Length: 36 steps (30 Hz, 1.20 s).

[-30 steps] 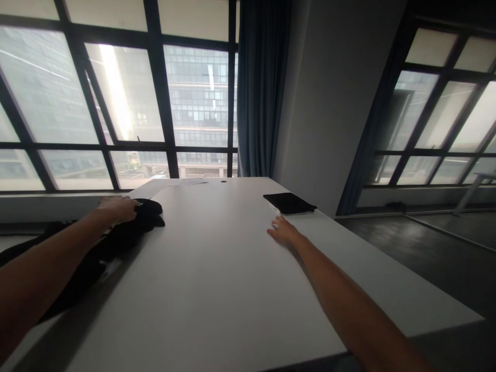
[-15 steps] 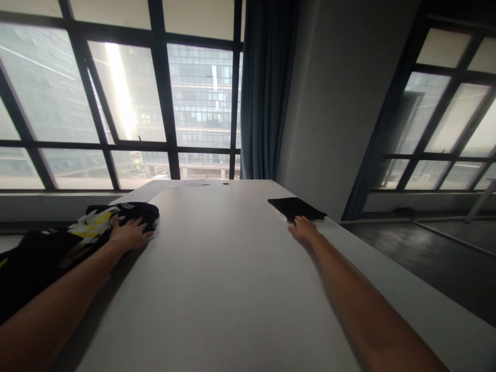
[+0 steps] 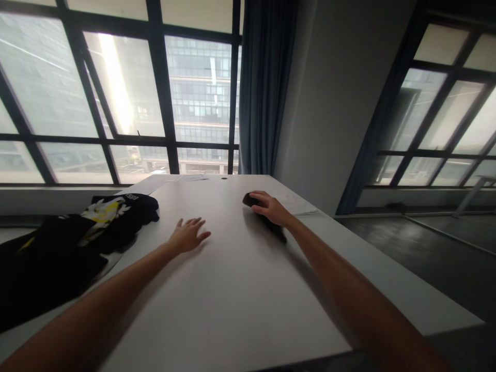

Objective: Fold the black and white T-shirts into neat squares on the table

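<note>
Since half a second ago, the black cloth (image 3: 276, 230) has come off the white sheet (image 3: 300, 204) towards the middle of the table (image 3: 217, 294), and the left hand (image 3: 188, 236) has quit the clothes. Left to right: one heap of black clothes (image 3: 58, 258) along the table's left edge (yellow and white print on top), the left hand spread and holding nothing over the table's middle, then one black cloth, tilted, right of the table's middle, gripped by the right hand (image 3: 271, 207). The table is white, with one small hole (image 3: 224, 178) at its far end. Beyond it come a window (image 3: 127, 88), a blue curtain (image 3: 263, 93), a grey wall (image 3: 337, 103) and, right of the table, a second window (image 3: 449, 113). The heap is cut off at the left; its garments can't be counted. Whether the cloth touches the table is hard to tell.
</note>
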Tool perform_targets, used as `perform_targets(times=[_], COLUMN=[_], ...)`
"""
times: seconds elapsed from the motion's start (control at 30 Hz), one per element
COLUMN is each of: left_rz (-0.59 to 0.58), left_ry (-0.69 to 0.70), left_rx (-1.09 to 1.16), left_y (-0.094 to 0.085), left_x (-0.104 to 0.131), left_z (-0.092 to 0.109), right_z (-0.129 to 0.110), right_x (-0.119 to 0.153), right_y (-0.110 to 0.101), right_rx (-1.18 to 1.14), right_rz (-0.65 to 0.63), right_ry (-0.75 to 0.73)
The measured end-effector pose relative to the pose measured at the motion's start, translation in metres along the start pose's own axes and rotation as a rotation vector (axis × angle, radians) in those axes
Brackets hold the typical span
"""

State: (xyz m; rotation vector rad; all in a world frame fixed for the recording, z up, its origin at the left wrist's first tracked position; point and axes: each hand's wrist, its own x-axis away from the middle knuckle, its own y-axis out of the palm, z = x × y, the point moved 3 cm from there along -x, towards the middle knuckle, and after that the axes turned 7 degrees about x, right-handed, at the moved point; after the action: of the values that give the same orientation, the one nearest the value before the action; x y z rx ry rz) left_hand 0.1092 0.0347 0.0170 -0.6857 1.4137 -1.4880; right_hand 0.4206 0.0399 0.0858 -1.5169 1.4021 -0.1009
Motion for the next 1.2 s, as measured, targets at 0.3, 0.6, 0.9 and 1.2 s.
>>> perform_targets(times=[0.3, 0.6, 0.9, 1.2], left_rz=[0.054, 0.079, 0.115, -0.253], left_ry=[0.060, -0.077, -0.216, -0.029], left_rx=[0.536, 1.001, 0.743, 0.210], left_y=[0.016, -0.021, -0.049, -0.034], left_x=[0.030, 0.031, 0.034, 0.051], left_z=[0.050, 0.029, -0.037, -0.002], right_z=[-0.016, -0.017, 0.030, -0.037], right_x=[0.058, 0.044, 0.049, 0.069], right_y=[0.071, 0.034, 0.009, 0.030], right_rx=[0.148, 0.372, 0.235, 0.026], right_rz=[-0.384, -0.070, 0.177, -0.758], right_ry=[0.090, 0.267, 0.590, 0.211])
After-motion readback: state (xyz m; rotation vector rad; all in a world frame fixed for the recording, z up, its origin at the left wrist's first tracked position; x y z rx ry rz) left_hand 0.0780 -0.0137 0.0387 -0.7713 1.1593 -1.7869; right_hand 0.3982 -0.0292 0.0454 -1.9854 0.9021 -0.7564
